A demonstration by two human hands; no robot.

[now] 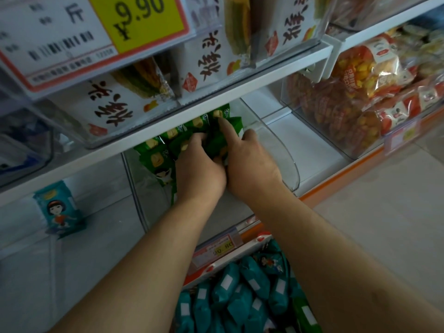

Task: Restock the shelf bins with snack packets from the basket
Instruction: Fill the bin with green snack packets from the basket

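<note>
Green snack packets (173, 143) are bunched inside a clear plastic bin (286, 164) on the lower shelf, toward its back, and both hands are reaching into that bin. The left hand (199, 174) has its fingers curled down into the green pile and grips packets. The right hand (249, 162) touches the left hand; its forefinger is stretched out and presses on the top packet, while its other fingers are tucked under against the packets, so whether they grip one is unclear. Directly above the hands, the white edge of the upper shelf (216, 114) overhangs the bin's mouth and hides the back of the pile. On that upper shelf stand clear bins of white packets (113, 102) with large black characters, and a yellow price tag (137, 18) reads 9.90. At the left, a single teal packet (60, 210) with a cartoon figure lies in a neighbouring bin. At the right, another bin holds orange-and-red packets (355, 92). Teal packets (245, 294) fill the bottom edge of the view, between the forearms. An orange strip (336, 179) runs along the lower shelf's front edge, beside pale floor tiles (384, 212).
</note>
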